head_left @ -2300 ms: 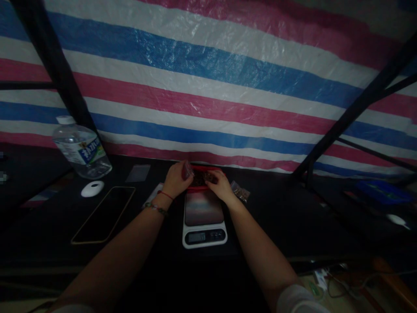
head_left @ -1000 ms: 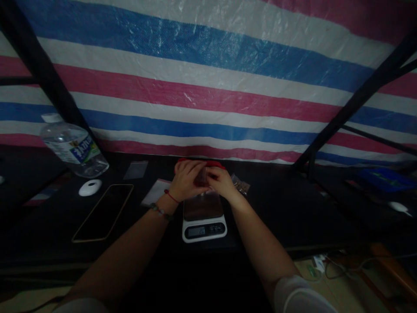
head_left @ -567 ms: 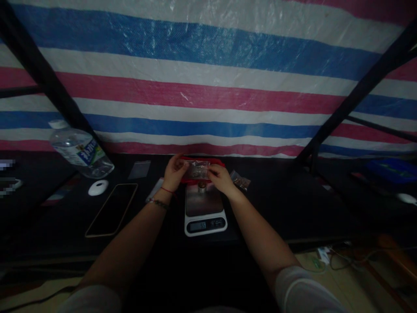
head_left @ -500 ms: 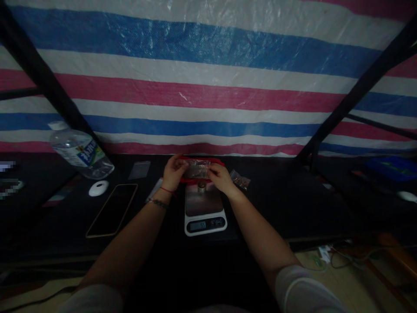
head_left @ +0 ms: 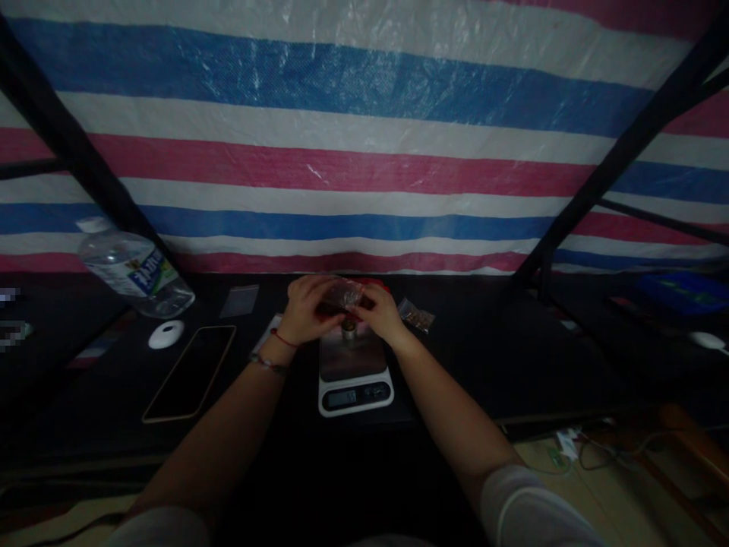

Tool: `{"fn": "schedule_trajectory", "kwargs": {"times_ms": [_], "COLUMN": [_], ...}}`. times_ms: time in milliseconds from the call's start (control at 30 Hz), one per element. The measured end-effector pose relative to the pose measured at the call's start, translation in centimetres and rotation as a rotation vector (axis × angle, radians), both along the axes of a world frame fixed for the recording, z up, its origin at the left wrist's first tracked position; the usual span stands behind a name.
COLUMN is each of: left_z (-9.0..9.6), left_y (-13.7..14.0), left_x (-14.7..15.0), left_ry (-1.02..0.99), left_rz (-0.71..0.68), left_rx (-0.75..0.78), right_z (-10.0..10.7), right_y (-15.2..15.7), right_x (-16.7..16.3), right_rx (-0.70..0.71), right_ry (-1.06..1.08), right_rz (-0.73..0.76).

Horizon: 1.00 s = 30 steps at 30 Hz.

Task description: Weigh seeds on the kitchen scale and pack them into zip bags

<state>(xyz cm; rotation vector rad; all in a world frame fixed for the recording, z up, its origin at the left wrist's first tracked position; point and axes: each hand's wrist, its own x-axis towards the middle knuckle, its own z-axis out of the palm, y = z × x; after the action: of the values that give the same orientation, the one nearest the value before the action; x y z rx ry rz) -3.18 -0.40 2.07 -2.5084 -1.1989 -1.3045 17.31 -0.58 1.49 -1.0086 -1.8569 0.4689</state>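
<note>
Between my hands is a small clear plastic bag, held above the back of a kitchen scale. My left hand is closed on the bag's left side, thumb toward the middle. Gripping the right side, my right hand has its fingers pinched on the plastic. A small round metal container stands on the scale's plate just below the bag; what is inside it is too dark to name. Behind the hands a red object shows in part. The scale's display is lit.
A bag of small brown pieces lies right of the scale. On the left are a flat clear bag, a phone, a white rounded case and a water bottle. A striped sheet hangs behind the black table.
The bag was stretched flat between both hands; now it is bunched and tilted, with the hands turned inward around it. The view has shifted slightly.
</note>
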Motion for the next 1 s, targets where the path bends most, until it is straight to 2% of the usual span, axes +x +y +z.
{"fn": "schedule_trajectory", "kwargs": {"times_ms": [133, 267, 367, 500, 567, 633, 767, 867, 1000], "left_z": [0.6, 0.6, 0.6, 0.3, 0.1, -0.1, -0.2, -0.4, -0.8], "left_y": [-0.7, -0.2, 0.2, 0.7, 0.8, 0.9, 0.7, 0.3, -0.3], "left_x": [0.8, 0.4, -0.2, -0.7, -0.8, -0.9, -0.3, 0.8, 2.2], "left_ry": [0.204, 0.219, 0.164, 0.082, 0.037, 0.001, -0.028, -0.038, -0.092], "left_rz": [-0.063, -0.150, -0.091, 0.041, 0.060, 0.049, -0.002, -0.041, -0.068], "left_rx": [-0.007, -0.025, -0.035, -0.056, -0.051, -0.050, -0.102, -0.142, -0.186], "right_z": [0.3, 1.1, 1.9, 2.0, 1.7, 1.5, 1.4, 1.5, 1.7], "right_y": [-0.9, -1.1, -0.9, -0.8, -0.8, -0.8, -0.6, -0.4, -0.7], "right_x": [-0.8, -0.3, 0.9, 1.6, 1.4, 1.2, 1.4, 1.5, 1.3], "right_rx": [0.062, 0.043, -0.007, -0.033, -0.055, -0.082, -0.056, -0.083, -0.133], "right_ry": [-0.059, -0.049, -0.091, -0.360, -0.412, -0.344, -0.029, 0.149, 0.168], "right_rz": [0.106, 0.172, 0.191, 0.307, 0.348, 0.319, 0.153, 0.114, 0.098]}}
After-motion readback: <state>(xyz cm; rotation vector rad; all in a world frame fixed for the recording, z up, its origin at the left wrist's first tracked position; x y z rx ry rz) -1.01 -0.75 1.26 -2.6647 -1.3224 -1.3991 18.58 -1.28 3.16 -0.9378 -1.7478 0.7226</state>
